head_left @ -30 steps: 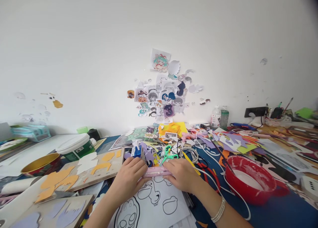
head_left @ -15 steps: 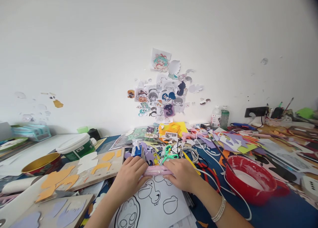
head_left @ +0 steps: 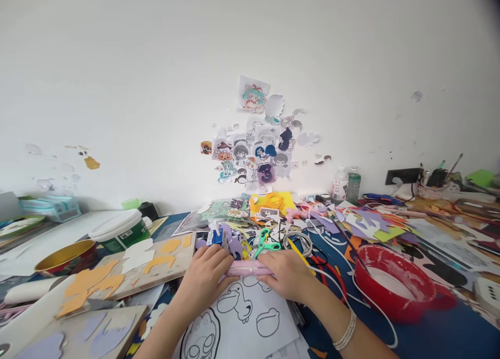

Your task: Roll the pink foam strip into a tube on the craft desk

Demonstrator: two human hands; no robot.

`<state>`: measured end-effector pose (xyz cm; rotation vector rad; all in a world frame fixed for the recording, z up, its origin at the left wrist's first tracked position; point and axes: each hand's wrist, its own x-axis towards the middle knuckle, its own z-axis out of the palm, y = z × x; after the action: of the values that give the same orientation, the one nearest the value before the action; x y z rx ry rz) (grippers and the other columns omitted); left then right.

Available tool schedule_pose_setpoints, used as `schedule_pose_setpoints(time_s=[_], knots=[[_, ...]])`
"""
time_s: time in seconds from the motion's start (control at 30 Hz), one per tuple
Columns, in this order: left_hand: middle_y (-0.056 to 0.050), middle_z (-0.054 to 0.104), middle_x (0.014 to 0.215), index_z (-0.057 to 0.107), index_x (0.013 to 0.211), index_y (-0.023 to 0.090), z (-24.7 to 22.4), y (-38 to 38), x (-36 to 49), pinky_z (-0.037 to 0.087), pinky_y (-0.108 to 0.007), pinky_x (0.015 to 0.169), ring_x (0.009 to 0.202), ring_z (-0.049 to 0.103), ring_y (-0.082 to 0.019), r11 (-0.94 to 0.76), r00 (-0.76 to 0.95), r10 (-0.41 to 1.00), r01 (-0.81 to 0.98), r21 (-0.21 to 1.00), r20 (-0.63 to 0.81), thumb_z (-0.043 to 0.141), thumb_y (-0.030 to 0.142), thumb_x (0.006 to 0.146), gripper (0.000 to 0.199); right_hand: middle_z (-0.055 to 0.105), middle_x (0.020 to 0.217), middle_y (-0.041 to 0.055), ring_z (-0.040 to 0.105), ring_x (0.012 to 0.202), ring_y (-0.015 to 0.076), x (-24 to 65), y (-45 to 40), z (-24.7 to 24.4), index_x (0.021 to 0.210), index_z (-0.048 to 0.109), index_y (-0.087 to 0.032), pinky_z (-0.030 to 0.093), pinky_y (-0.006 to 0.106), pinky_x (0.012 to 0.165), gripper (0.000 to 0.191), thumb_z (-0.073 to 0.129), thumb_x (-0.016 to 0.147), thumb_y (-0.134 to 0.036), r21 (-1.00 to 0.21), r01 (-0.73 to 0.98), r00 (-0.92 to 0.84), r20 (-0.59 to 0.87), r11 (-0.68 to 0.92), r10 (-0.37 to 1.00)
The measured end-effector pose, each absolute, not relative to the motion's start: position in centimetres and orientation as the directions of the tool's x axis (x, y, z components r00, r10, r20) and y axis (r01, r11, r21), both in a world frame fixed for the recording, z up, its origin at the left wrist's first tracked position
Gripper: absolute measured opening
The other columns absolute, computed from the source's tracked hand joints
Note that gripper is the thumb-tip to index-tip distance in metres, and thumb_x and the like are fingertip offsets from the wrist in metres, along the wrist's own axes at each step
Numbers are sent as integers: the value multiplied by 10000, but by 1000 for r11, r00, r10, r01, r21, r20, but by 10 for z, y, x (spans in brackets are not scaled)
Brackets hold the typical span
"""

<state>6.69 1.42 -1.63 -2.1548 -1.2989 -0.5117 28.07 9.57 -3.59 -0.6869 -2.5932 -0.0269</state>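
Both hands grip a pink rod-like object (head_left: 249, 268) that lies crosswise at the top of a white sheet with black line drawings (head_left: 269, 322). My left hand (head_left: 207, 273) is wrapped round its left end. Round its right end my right hand (head_left: 287, 275) is closed, with a bracelet on that wrist. Only the middle of the pink object shows; its ends are hidden under the fingers. Just beyond the hands lie green scissors (head_left: 267, 244) and a small blue box (head_left: 215, 236).
A red bowl with white contents (head_left: 394, 283) stands right, beside a white cable. At left are a lidded tub (head_left: 121, 231), a yellow-lined bowl (head_left: 66, 257) and boards with orange and lilac cutouts (head_left: 156, 265). Paper scraps and two bottles sit behind.
The pink object seems turned slightly between the hands, its pale line less visible now. Both hands keep nearly the same place and grip.
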Motion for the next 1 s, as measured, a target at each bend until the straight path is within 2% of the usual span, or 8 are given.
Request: schedule_pose_setpoints(time_s=[0.73, 1.0], knots=[[-20, 585, 759, 534, 815, 172, -15, 14, 70, 321, -325, 664, 771, 469, -203, -364, 495, 582, 868, -338, 645, 532, 301, 829, 130, 625, 841, 11, 561, 783, 175, 279, 98, -37, 950, 548, -212, 348, 277, 637, 191, 524, 839, -365, -2, 472, -757, 511, 881, 407], [-19, 578, 759, 536, 831, 173, -16, 11, 69, 320, -327, 672, 781, 467, -202, -358, 488, 605, 872, -333, 629, 529, 288, 829, 115, 622, 850, 6, 561, 794, 180, 278, 97, -37, 951, 535, -215, 357, 284, 645, 178, 516, 845, -356, 7, 472, -757, 516, 881, 401]])
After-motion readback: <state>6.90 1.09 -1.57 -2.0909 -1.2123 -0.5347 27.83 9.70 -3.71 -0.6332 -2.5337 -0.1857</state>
